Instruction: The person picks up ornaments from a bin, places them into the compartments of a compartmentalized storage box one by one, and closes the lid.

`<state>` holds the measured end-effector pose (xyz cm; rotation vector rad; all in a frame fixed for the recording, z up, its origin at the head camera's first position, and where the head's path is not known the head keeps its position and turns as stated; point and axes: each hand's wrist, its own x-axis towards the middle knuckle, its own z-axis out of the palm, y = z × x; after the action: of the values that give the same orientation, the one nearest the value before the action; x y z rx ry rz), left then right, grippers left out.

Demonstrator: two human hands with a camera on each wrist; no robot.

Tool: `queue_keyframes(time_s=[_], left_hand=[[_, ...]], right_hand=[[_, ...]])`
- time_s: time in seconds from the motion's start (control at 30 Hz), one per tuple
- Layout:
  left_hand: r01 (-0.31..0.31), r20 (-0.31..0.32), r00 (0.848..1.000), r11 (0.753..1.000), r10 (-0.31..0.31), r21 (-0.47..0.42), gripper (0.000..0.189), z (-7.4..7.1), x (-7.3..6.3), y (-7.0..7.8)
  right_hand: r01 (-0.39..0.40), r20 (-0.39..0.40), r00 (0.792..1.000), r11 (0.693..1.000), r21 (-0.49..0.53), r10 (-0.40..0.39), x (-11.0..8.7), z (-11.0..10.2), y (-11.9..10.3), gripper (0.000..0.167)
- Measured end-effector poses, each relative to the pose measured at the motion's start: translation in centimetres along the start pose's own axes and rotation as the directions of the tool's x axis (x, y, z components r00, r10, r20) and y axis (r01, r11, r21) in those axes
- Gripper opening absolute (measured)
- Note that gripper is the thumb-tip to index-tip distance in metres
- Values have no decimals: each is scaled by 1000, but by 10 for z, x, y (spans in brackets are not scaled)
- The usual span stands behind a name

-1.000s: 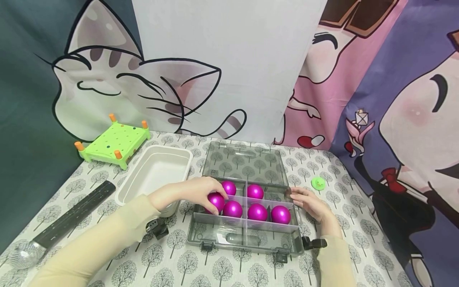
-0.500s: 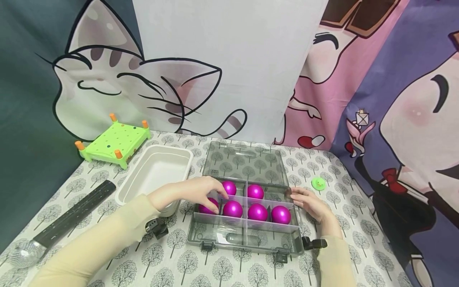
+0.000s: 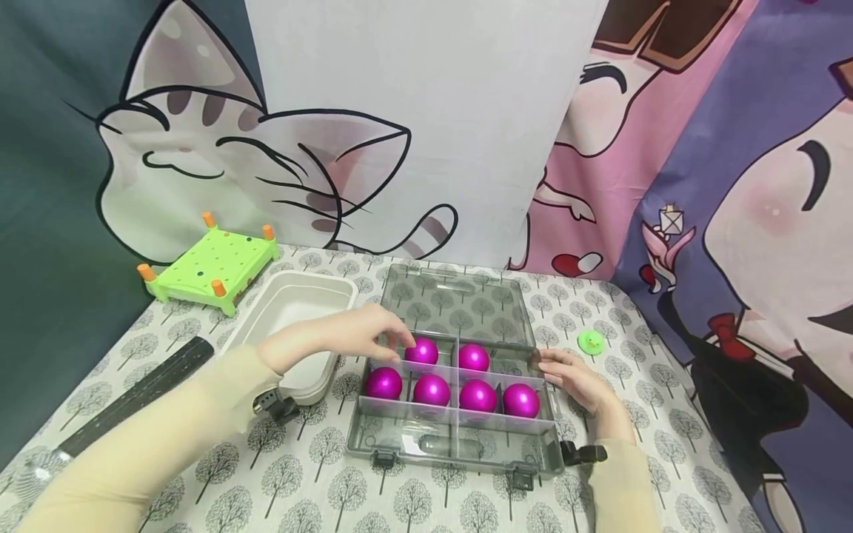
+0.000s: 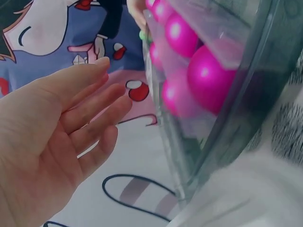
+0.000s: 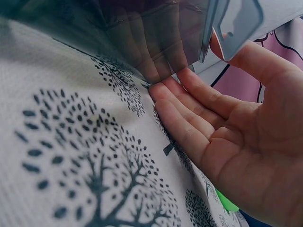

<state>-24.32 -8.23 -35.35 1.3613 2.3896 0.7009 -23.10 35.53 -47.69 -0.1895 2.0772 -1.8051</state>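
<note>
At the case's [image 3: 453,460] left rear, a ball [image 3: 422,352] could be knocked by the low, spread left hand [image 3: 366,332]; right hand [image 3: 574,376] just rested alongside, unclenched.

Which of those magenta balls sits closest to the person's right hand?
The rightmost magenta ball in the row of four; all the others lie farther left.

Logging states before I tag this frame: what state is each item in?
Box: upright, open
Lid: folded back behind the box
Latches: unfastened
Pink balls: six, two in the box's back row, four in its middle row
Left grip: relaxed, holding nothing
Right grip: touching the box's right side
White tub: upright, partly hidden
Dark tube: on its side, partly hidden
Green stand: standing, untouched
</note>
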Motion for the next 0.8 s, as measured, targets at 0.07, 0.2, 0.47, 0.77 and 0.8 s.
queue_keyframes(time_s=[0.07, 0.2, 0.47, 0.77, 0.8], left_hand=[[6, -14, 1000, 1000, -6, 9, 31, -9, -1, -1], [20, -37, 999, 999, -19, 28, 29, -30, 0, 1], [65, -28, 998, 994, -63, 88, 29, -66, 10, 7], [80, -60, 995, 992, -74, 101, 28, -86, 21, -7], [90, -76, 994, 991, -83, 97, 28, -88, 22, -10]], right_hand=[[-1, 2, 1000, 1000, -2, 1, 0, 0, 0, 50], [-1, 2, 1000, 1000, -3, 1, 1, 0, 1, 51], [28, 22, 999, 999, 28, -28, 2, -1, 4, 42], [38, 36, 999, 999, 27, -39, 2, -3, 5, 49], [37, 38, 999, 999, 26, -38, 2, -3, 5, 49]])
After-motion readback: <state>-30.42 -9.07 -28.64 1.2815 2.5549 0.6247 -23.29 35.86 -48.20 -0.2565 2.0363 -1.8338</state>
